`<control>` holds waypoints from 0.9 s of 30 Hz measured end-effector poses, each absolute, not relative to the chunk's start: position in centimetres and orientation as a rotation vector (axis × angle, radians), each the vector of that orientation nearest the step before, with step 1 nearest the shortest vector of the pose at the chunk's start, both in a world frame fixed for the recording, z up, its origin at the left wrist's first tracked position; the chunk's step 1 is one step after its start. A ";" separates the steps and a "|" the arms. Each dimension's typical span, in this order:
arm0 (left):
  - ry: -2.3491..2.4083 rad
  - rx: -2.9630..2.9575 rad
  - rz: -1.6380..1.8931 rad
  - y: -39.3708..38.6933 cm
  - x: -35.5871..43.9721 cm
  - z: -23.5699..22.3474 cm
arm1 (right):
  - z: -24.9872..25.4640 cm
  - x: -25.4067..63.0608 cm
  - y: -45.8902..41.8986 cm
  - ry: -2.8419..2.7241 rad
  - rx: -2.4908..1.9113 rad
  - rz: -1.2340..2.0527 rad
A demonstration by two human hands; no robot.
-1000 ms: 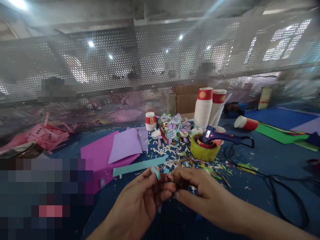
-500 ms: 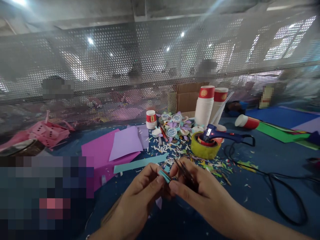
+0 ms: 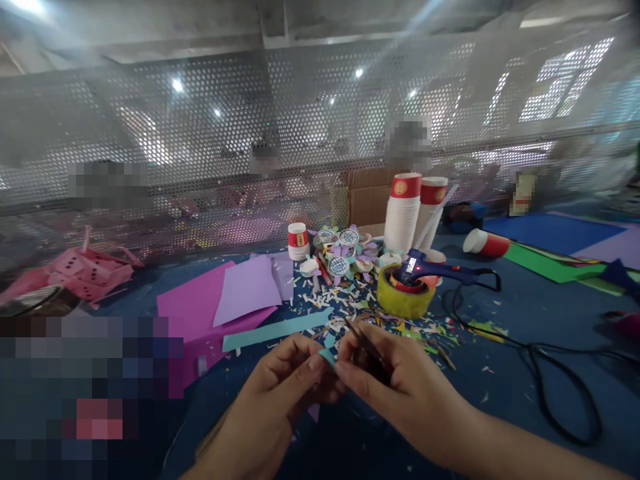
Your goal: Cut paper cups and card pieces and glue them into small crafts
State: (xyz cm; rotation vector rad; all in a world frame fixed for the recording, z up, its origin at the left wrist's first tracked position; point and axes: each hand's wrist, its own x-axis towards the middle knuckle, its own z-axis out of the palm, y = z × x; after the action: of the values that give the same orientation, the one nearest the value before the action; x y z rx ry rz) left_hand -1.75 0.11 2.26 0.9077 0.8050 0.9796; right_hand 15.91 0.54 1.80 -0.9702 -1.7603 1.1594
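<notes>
A small folded piece of light-blue paper (image 3: 328, 358) is pinched between the thumb and fingers of my left hand (image 3: 283, 393). My right hand (image 3: 405, 383) has its thumb and fingertips at the paper's other end. Dark, thin-bladed scissors (image 3: 369, 348) are tucked in my right hand, their tips pointing up and left; the handles are hidden. Just beyond my hands, a flat light-blue paper strip (image 3: 275, 331) lies on the dark blue table. Paper scraps (image 3: 350, 293) are scattered around its far end.
Behind the scraps are several decorated paper discs (image 3: 349, 237) and a red-and-white cup (image 3: 299, 241). Tall cup stacks (image 3: 403, 217) stand right of them. A glue gun (image 3: 440, 270) rests on yellow tape (image 3: 405, 297), its cord (image 3: 545, 387) looping right. Purple sheets (image 3: 247, 290) lie left.
Both hands stay together at the light-blue piece, which has turned slightly and shows less between the fingers. The whole view has shifted a little.
</notes>
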 end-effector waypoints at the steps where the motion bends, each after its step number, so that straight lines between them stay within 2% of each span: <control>1: 0.810 0.914 0.978 0.1 -1.8 2.2 | 1.8 15.9 0.5 -1.758 -0.967 1.163; 8: 0.887 1.102 0.957 0.0 -2.1 1.6 | 1.9 16.0 0.7 -1.762 -0.998 1.248; 27: 0.813 0.756 0.976 0.4 -2.2 2.5 | 2.1 16.1 0.7 -1.769 -0.992 1.260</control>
State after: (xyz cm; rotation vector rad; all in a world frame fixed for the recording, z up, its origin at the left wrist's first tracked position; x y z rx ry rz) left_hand -2.24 0.43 2.46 0.7559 0.8130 0.9756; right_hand 16.11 0.73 2.07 -0.9922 -1.7686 1.2599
